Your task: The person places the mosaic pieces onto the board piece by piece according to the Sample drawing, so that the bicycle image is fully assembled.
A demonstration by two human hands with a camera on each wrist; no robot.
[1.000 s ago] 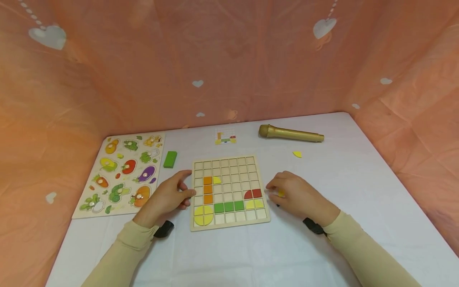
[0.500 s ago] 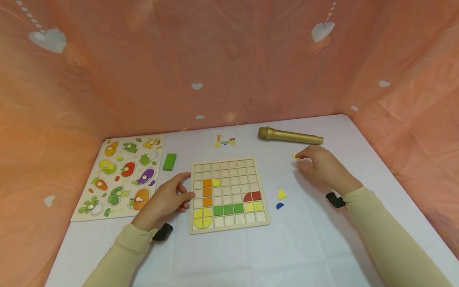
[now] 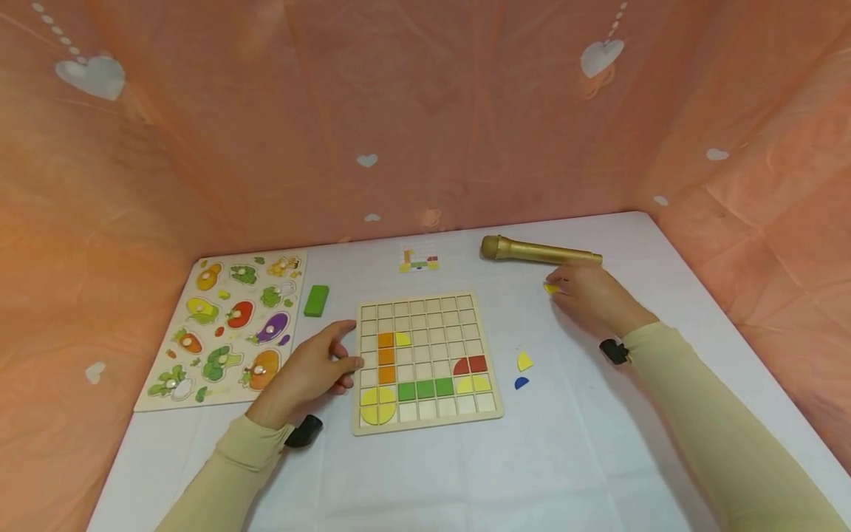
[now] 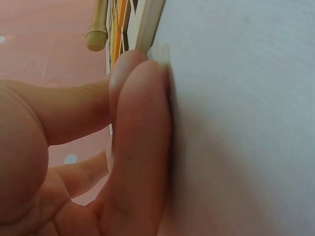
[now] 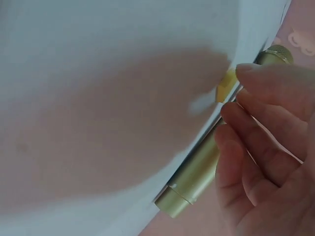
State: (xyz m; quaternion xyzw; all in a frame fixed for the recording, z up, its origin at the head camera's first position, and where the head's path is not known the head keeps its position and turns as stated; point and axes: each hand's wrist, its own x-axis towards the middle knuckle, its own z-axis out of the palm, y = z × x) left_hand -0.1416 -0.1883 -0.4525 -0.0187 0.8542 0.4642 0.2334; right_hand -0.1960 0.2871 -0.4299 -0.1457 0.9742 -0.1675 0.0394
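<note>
My right hand (image 3: 585,295) pinches a yellow quarter-circle piece (image 3: 551,288) between thumb and fingertips, just in front of a gold microphone (image 3: 538,252). The right wrist view shows that yellow piece (image 5: 226,87) tilted at the fingertips. My left hand (image 3: 318,363) rests at the left edge of a wooden grid board (image 3: 425,425), thumb and index finger touching its side. On the board lie orange squares (image 3: 386,357), green squares (image 3: 425,389), red pieces (image 3: 478,363) and yellow quarter-circles (image 3: 377,406). Right of it are a loose yellow quarter-circle (image 3: 524,361) and a blue half-circle (image 3: 521,383).
A vegetable peg puzzle (image 3: 229,325) lies at the left, with a green block (image 3: 316,301) beside it. Behind the board is a small pattern card (image 3: 419,257). Pink curtains (image 3: 425,111) surround the white table (image 3: 432,480).
My right hand has moved from the board's right side back and right to the far yellow piece and taken hold of it, uncovering the other loose pieces. My left hand stays in place.
</note>
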